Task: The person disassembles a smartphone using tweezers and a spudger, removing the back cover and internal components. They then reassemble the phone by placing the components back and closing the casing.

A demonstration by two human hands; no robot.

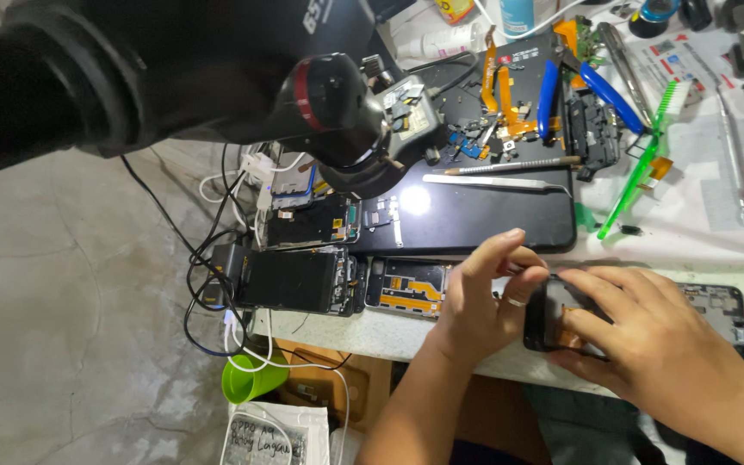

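Black microscope housing (217, 77) with a red ring fills the upper left, closest to the lens, above the bench. Below it, both hands meet on a small dark phone body (553, 314) at the near edge of the pale worktable (716, 232). Left hand (480, 306), ring on one finger, pinches the phone's left edge between thumb and fingers, index finger raised. Right hand (656, 344) lies over the phone's right half, fingertips pressed on its exposed interior; both hands are closed on the same unit. Just right of the grip, partly under the right hand, lies a second opened phone frame (721, 306). Just left of the grip sit an opened handset with orange flex cable (408, 288) and two further dismantled units (299, 280). Beyond the grip, a glossy black work mat (475, 215) carries metal tweezers (492, 182), small parts and orange flex ribbons (505, 90). Further off are blue-handled pliers (592, 86) and a green brush (643, 164). Tangled black and white cables (217, 275) hang off the table's left end above a green cup (247, 379).
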